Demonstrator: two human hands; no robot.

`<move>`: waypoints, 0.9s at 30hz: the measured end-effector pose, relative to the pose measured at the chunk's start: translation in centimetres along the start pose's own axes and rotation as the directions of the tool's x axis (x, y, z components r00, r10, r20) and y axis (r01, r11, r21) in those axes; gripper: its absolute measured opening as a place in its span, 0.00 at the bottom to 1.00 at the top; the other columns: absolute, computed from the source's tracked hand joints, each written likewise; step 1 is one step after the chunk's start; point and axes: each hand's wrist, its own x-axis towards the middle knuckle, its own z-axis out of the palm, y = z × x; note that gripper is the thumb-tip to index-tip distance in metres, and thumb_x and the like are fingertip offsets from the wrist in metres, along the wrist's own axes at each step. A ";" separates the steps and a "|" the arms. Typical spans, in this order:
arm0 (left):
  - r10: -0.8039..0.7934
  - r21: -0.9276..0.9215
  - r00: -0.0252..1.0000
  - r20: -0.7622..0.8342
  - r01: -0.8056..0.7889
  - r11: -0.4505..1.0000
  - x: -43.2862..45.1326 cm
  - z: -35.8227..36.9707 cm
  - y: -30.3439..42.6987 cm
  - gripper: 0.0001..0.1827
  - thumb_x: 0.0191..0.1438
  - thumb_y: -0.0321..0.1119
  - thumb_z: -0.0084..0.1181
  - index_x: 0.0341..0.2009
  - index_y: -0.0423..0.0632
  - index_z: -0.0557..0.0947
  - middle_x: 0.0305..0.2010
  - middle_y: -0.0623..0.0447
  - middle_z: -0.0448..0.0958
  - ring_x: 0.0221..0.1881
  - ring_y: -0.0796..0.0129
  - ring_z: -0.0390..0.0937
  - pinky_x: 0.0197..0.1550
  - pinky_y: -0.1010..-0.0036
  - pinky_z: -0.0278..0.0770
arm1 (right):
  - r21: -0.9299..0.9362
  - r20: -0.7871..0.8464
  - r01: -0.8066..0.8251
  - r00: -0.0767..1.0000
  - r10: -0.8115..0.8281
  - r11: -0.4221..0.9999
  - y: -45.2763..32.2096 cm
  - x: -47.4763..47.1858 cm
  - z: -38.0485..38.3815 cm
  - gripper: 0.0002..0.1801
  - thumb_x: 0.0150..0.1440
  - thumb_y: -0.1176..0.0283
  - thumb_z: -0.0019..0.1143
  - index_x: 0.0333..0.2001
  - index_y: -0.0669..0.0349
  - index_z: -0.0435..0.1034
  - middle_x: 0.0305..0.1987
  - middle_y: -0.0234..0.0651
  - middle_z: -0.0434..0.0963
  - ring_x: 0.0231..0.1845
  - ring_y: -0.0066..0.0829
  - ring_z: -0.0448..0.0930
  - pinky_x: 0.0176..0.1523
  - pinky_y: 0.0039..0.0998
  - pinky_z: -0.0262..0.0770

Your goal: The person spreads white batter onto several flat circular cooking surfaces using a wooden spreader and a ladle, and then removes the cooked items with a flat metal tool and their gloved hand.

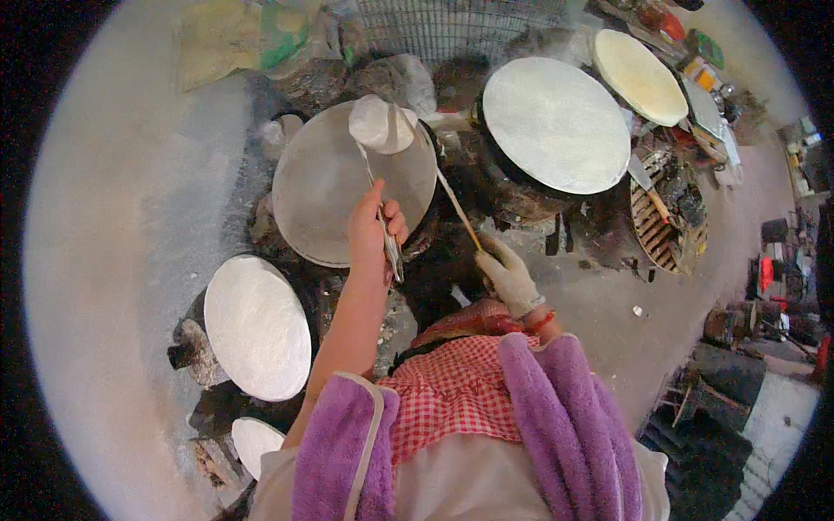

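Note:
My bare left hand (378,225) grips the metal handle (391,251) of a ladle-like tool. The handle reaches up to a rounded white mass (381,125) over the far part of a round grey griddle (326,195). I cannot tell whether the mass sits in a bowl or lies on the griddle. In a pale work glove, my right hand (511,277) holds a thin stick (456,200) beyond the griddle's right edge. Its far end crosses in front of the white mass.
Right of the griddle stands a round pan with a white surface (557,124), a cream-coloured one (642,77) beyond it. More white rounds (257,329) are at lower left. A broad knife (648,185) rests on a slatted basket (645,228). A wire grid (456,26) stands behind.

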 end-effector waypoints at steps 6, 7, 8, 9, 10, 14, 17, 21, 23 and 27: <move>0.388 0.275 0.911 -0.137 -0.341 0.899 4.8 -7.1 2.4 0.16 0.62 0.35 0.57 0.53 0.46 0.74 0.25 0.57 0.67 0.17 0.75 0.64 0.18 0.74 0.61 | -0.462 -0.034 0.257 0.951 -0.306 0.849 -0.2 3.3 6.2 0.22 0.63 0.66 0.51 0.60 0.60 0.66 0.50 0.55 0.77 0.53 0.53 0.76 0.55 0.39 0.72; 0.426 0.330 0.889 -0.166 -0.357 0.874 4.8 -8.0 3.2 0.19 0.61 0.34 0.57 0.55 0.45 0.73 0.26 0.57 0.68 0.18 0.75 0.63 0.19 0.74 0.61 | -0.409 -0.028 0.269 0.951 -0.307 0.872 -1.4 4.0 7.8 0.21 0.63 0.67 0.50 0.59 0.60 0.66 0.49 0.56 0.77 0.52 0.55 0.76 0.55 0.39 0.72; 0.469 0.387 0.861 -0.197 -0.371 0.844 4.4 -9.1 3.8 0.21 0.61 0.33 0.58 0.58 0.45 0.72 0.27 0.57 0.68 0.18 0.75 0.63 0.20 0.75 0.61 | -0.407 0.004 0.296 0.947 -0.322 0.864 -2.4 5.1 9.4 0.21 0.63 0.67 0.50 0.58 0.61 0.66 0.47 0.55 0.78 0.51 0.55 0.76 0.54 0.39 0.72; 0.488 0.395 0.847 -0.209 -0.383 0.835 3.7 -10.3 4.2 0.23 0.60 0.32 0.58 0.60 0.45 0.71 0.28 0.57 0.69 0.18 0.76 0.63 0.20 0.75 0.61 | -0.404 0.044 0.327 0.940 -0.339 0.854 -3.3 6.6 10.8 0.20 0.63 0.68 0.49 0.57 0.62 0.66 0.46 0.55 0.78 0.50 0.55 0.77 0.54 0.40 0.73; 0.508 0.400 0.834 -0.215 -0.400 0.825 2.8 -11.0 4.8 0.26 0.60 0.31 0.59 0.62 0.45 0.70 0.28 0.57 0.69 0.18 0.76 0.63 0.20 0.76 0.61 | -0.468 0.073 0.351 0.930 -0.361 0.811 -3.9 8.4 11.5 0.20 0.63 0.67 0.50 0.57 0.62 0.66 0.46 0.54 0.78 0.50 0.54 0.77 0.53 0.39 0.73; 0.508 0.342 0.834 -0.216 -0.423 0.839 -3.2 -14.6 6.1 0.29 0.59 0.28 0.56 0.65 0.46 0.68 0.26 0.60 0.66 0.20 0.80 0.61 0.20 0.81 0.58 | -0.481 0.148 0.374 0.926 -0.347 0.793 -5.3 10.5 11.6 0.20 0.61 0.66 0.54 0.54 0.63 0.69 0.46 0.52 0.79 0.48 0.51 0.79 0.51 0.37 0.75; 0.464 0.219 0.876 -0.130 -0.431 0.875 -12.0 -19.1 8.3 0.29 0.65 0.30 0.44 0.71 0.50 0.60 0.20 0.64 0.59 0.14 0.81 0.54 0.14 0.82 0.54 | -0.467 -0.048 0.394 0.883 -0.467 0.792 -4.5 6.9 9.0 0.21 0.61 0.67 0.55 0.55 0.64 0.70 0.47 0.49 0.80 0.49 0.45 0.80 0.53 0.35 0.75; 0.341 0.271 0.894 -0.291 -0.265 0.925 -15.9 -18.8 7.7 0.24 0.70 0.37 0.40 0.69 0.51 0.62 0.19 0.62 0.59 0.12 0.80 0.52 0.14 0.82 0.53 | -0.435 -0.053 0.293 0.936 -0.349 0.852 -1.7 7.1 13.4 0.22 0.61 0.67 0.54 0.58 0.62 0.69 0.51 0.48 0.79 0.54 0.45 0.79 0.57 0.34 0.73; 0.303 0.280 0.923 -0.238 -0.234 0.931 -14.6 -21.5 7.2 0.24 0.69 0.37 0.42 0.68 0.52 0.63 0.20 0.62 0.61 0.15 0.81 0.56 0.16 0.83 0.55 | -0.578 0.100 0.308 0.946 -0.309 0.756 -5.8 9.5 15.6 0.21 0.61 0.64 0.54 0.56 0.62 0.71 0.50 0.48 0.80 0.53 0.45 0.79 0.56 0.33 0.74; 0.406 0.253 0.784 -0.470 -0.321 0.913 -18.1 -22.4 6.6 0.27 0.66 0.37 0.47 0.68 0.54 0.64 0.21 0.64 0.61 0.17 0.82 0.56 0.18 0.85 0.57 | -0.570 0.156 0.371 0.925 -0.346 0.734 -8.1 11.7 12.6 0.22 0.59 0.61 0.55 0.53 0.64 0.73 0.49 0.45 0.81 0.49 0.38 0.81 0.55 0.32 0.74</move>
